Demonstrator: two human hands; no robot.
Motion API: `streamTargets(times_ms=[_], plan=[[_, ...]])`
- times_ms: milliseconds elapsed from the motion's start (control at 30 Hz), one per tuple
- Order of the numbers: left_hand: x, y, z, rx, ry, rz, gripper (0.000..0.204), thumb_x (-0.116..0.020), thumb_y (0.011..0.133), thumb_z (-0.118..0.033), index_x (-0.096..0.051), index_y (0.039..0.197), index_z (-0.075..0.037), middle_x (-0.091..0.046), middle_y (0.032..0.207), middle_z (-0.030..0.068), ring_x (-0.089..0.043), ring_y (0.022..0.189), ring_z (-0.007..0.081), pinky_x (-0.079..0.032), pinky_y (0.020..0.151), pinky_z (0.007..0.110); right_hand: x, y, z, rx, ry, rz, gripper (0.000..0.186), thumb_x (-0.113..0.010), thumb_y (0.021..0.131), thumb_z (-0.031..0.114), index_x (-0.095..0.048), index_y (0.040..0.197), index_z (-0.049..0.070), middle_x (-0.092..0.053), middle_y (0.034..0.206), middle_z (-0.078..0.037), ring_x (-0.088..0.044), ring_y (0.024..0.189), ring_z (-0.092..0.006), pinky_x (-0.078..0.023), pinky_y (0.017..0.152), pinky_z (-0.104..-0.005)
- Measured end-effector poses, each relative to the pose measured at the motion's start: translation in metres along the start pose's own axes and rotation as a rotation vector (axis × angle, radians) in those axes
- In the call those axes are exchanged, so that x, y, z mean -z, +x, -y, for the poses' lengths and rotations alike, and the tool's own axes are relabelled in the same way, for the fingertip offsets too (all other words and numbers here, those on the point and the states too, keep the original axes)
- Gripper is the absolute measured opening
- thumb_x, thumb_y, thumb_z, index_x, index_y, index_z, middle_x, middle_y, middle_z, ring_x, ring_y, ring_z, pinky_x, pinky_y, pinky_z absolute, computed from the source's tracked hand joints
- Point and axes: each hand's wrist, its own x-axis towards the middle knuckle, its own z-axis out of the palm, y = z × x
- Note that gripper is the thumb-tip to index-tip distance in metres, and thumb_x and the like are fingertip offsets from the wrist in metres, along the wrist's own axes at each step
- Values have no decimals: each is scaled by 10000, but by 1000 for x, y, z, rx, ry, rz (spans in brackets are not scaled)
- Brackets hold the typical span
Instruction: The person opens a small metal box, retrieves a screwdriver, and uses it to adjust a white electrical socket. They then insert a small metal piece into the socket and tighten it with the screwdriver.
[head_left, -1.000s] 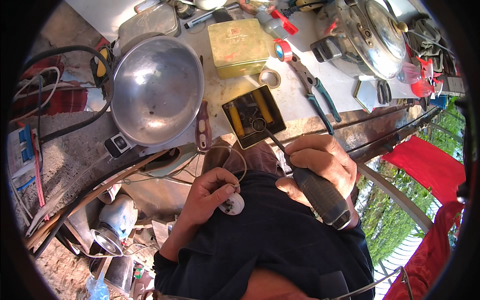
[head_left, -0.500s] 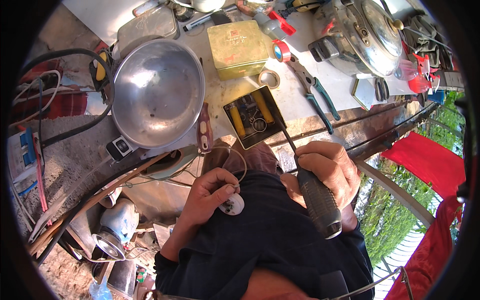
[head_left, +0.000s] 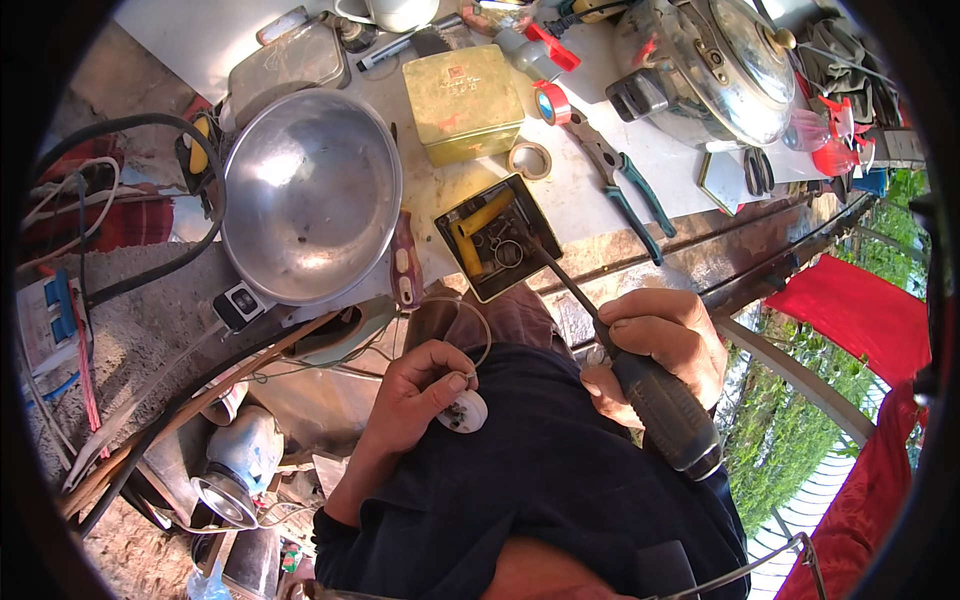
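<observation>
Screwdriver [head_left: 672, 415] in the right hand [head_left: 675, 335], white round piece [head_left: 466, 412] in the left hand [head_left: 415, 392]

The right hand's fingers are closed around the dark handle near its shaft end, apparently a hold for aiming the tip; the shaft slants over the wall of an open box [head_left: 524, 274] and into it. What the tip touches is too small to tell. The box is at the tabletop's [head_left: 577, 203] near edge, probably to keep its yellow cylinders [head_left: 485, 214] and small parts within reach.

The left hand's fingers pinch the white piece low, in front of the dark shirt [head_left: 540, 430], perhaps to keep it clear of the tool. A thin pale cord [head_left: 489, 332] curves up from them.

A metal bowl [head_left: 312, 200] stands at the tabletop's near left corner, a maroon-handled tool [head_left: 404, 265] just beside it. Green-handled pliers [head_left: 633, 205] lie towards the right, handles pointing to the near edge, seemingly handy for grabbing.
</observation>
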Motion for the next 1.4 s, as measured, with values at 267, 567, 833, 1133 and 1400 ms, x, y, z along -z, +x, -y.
streamTargets(times_ms=[267,567,833,1133,1400], plan=[[1,0,3,-35,-14,31,118,-659,1023,-102,-660,1106,-19,-681,982,42,-637,918,98,-511,835,253,1,6,-8,14,38,9,370,-931,766,188,-688,978,8,-706,924,-153,-712,754,-229,-591,648,-311],[-1,2,6,-45,-21,33,113,-656,1024,-95,-659,1105,-16,-682,980,40,-633,914,93,-511,825,249,9,5,-12,-23,52,15,390,-940,767,223,-684,969,8,-708,892,-156,-713,763,-232,-583,652,-312],[-3,0,4,17,-7,-14,125,-675,978,-117,-648,1048,-17,-660,996,83,-643,905,150,-517,827,295,6,5,-13,-14,-16,63,422,-929,808,212,-658,1061,10,-701,1026,-189,-717,828,-222,-593,688,-310],[-2,3,2,9,-4,9,138,-676,980,-130,-645,1052,-17,-660,990,83,-638,908,146,-511,831,290,9,13,-13,-73,-63,143,439,-917,806,337,-665,1003,36,-706,917,-139,-682,754,-210,-554,673,-318],[3,3,5,-49,-39,36,125,-661,1028,-112,-660,1114,-21,-688,979,34,-642,917,89,-517,817,249,8,21,-9,-30,-87,104,455,-911,811,356,-660,1013,34,-700,956,-155,-691,800,-220,-561,686,-327]])
